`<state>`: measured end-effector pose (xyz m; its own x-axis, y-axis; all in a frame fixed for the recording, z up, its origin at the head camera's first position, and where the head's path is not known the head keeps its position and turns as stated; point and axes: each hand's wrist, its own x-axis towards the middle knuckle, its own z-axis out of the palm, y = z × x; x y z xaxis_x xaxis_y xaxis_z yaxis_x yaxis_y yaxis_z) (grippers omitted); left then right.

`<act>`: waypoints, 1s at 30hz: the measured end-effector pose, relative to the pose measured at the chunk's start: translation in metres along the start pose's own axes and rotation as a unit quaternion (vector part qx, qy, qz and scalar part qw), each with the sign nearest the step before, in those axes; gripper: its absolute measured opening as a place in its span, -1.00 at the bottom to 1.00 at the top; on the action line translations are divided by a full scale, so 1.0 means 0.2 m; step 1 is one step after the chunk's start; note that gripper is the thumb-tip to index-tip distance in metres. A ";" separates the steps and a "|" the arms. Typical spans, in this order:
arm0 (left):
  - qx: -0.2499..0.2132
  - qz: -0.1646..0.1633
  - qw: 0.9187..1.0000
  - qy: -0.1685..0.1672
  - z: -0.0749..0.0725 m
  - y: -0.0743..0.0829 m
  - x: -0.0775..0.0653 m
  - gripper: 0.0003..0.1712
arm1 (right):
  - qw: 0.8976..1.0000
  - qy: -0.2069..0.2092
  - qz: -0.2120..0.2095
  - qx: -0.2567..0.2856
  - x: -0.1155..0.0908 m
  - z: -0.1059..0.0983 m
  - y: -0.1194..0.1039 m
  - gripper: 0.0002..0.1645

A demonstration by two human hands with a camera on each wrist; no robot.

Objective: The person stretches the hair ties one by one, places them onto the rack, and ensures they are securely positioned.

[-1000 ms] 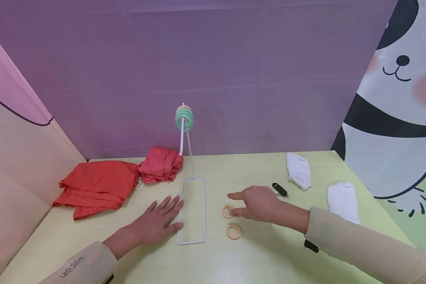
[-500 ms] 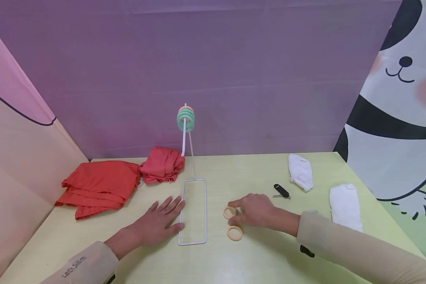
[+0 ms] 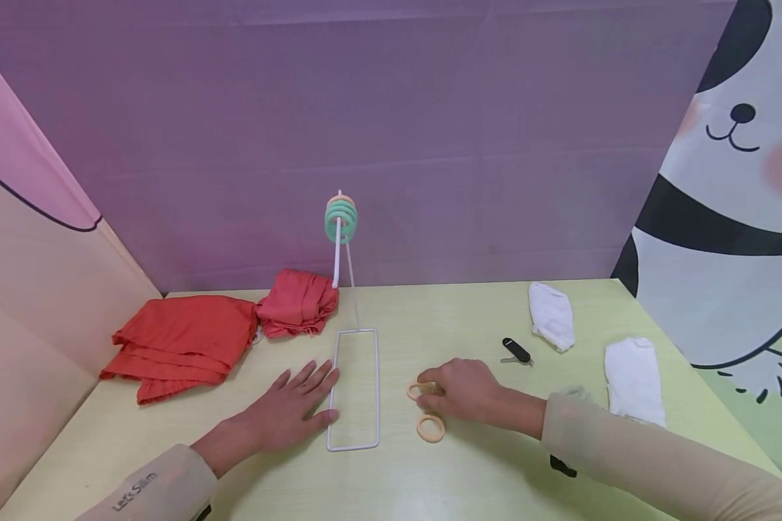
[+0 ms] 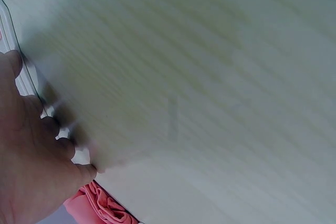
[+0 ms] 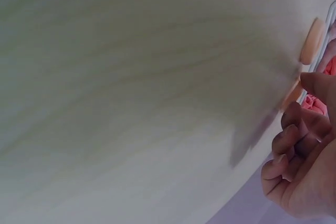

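My right hand point(image 3: 469, 391) pinches an orange ring point(image 3: 412, 392) between thumb and index finger, low over the table. The ring appears tilted, and the hand hides part of it. Nearer to me a second orange ring point(image 3: 431, 438) lies flat; the right wrist view shows this loose ring point(image 5: 312, 41) beyond the thumb. My left hand point(image 3: 287, 409) has its fingers spread, with fingertips and thumb on the left side of a white wire stand's base point(image 3: 377, 391). On the stand's raised arm hang several green rings point(image 3: 342, 208) with an orange one behind them.
Two folded red cloths, a larger one point(image 3: 189, 340) and a smaller one point(image 3: 296, 304), lie back left. A key with a black fob point(image 3: 516, 350) lies beyond my right hand. Two white cloth pieces, the back one point(image 3: 552, 316) and the front one point(image 3: 635, 380), lie at right.
My right hand has come down and closed its thumb and index finger on the farther orange ring, which now looks tilted. My left hand stays on the stand's base.
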<state>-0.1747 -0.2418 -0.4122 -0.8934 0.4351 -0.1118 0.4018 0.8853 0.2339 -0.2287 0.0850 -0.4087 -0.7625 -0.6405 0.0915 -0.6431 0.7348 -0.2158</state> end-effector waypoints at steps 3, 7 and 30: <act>0.002 0.000 1.000 0.001 0.00 0.00 0.00 -0.12 | 1.000 0.013 -0.002 0.002 0.00 0.01 0.00 -0.67; 0.004 0.002 1.000 0.002 0.01 -0.01 0.00 -0.13 | 0.999 0.038 -0.010 -0.002 0.01 0.01 -0.01 -0.72; -0.001 0.005 1.000 0.007 0.01 -0.01 0.00 -0.13 | 0.891 0.395 -0.226 -0.010 0.01 -0.64 -0.42 -0.69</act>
<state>-0.1750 -0.2431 -0.4143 -0.8921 0.4415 -0.0960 0.4103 0.8807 0.2367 -0.1848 0.0507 -0.2651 -0.2323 -0.5215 0.8210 -0.8924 0.4499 0.0333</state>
